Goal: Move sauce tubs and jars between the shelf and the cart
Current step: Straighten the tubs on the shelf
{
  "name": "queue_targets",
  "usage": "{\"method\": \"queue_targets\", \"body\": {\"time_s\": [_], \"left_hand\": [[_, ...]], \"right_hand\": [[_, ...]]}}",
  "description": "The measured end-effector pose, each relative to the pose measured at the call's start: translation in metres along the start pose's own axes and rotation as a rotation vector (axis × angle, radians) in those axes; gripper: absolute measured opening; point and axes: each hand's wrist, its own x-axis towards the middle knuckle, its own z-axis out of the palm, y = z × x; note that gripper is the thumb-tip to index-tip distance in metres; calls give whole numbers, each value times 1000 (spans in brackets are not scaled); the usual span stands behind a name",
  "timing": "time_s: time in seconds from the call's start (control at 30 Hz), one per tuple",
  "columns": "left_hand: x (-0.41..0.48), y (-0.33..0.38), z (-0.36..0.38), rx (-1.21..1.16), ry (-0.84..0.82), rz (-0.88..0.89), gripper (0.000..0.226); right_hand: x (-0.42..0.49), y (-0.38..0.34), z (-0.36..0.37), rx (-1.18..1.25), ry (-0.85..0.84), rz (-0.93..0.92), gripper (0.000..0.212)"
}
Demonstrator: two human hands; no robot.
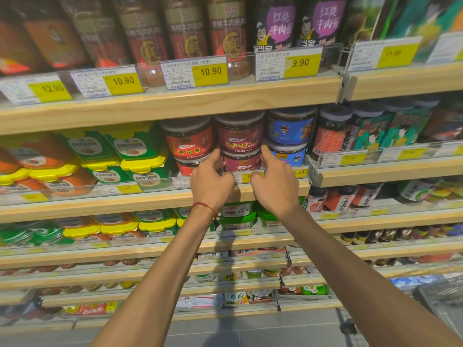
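Picking from shelf [155, 196]: left hand [211, 182] and right hand [274, 185] cupping lower maroon jar [241, 162] between them, grip unconfirmed. Next: draw outward, steadying upper maroon jar [240, 132] above.

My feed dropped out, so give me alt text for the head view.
Both hands, left hand and right hand, reach either side of the lower maroon-label jar in a two-high stack on a wooden shelf, between red-label jars and blue-label jars.

Both hands [244, 182] raised, fingers curled
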Motion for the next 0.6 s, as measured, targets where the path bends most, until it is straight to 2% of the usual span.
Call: {"method": "queue_targets", "body": {"time_s": [0.17, 0.3, 0.43, 0.6], "left_hand": [[2, 3, 2, 2, 51, -75, 46], [1, 8, 5, 41, 99, -117, 31], [0, 11, 6, 118, 106, -100, 33], [4, 13, 7, 154, 109, -104, 33]], "right_hand": [[1, -5, -8, 81, 9, 32, 56], [1, -9, -12, 134, 5, 77, 50], [1, -10, -10, 147, 6, 81, 52], [1, -13, -12, 159, 8, 103, 37]]}}
